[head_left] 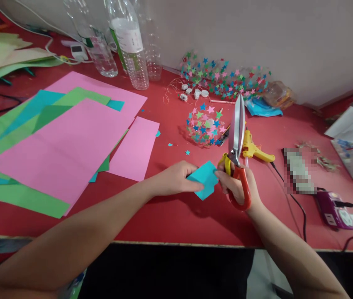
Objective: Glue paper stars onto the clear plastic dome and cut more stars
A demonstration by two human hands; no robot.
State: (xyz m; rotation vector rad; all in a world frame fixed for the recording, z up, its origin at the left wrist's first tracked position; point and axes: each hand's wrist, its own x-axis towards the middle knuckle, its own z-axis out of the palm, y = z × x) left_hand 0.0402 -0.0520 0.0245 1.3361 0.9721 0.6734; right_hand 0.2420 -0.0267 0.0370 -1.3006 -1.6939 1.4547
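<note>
My left hand (178,178) pinches the left side of a small turquoise piece of paper (206,179), held just above the red table. In my right hand (240,185) is a pair of scissors (237,128) with one orange-red and one yellow handle; the blades point up and away and look closed. The right fingertips also touch the paper's right edge. A small turquoise paper star (188,153) and a few scraps lie beyond the left hand. Behind the hands sits a clear round piece covered in coloured stars (205,126).
Pink and green paper sheets (61,141) spread over the left. Plastic bottles (129,45) stand at the back, near a star-covered clear bottle (222,79) lying down. To the right are a yellow glue gun (254,150), a blurred phone-like object (299,170) and a purple power box (334,209) with cables.
</note>
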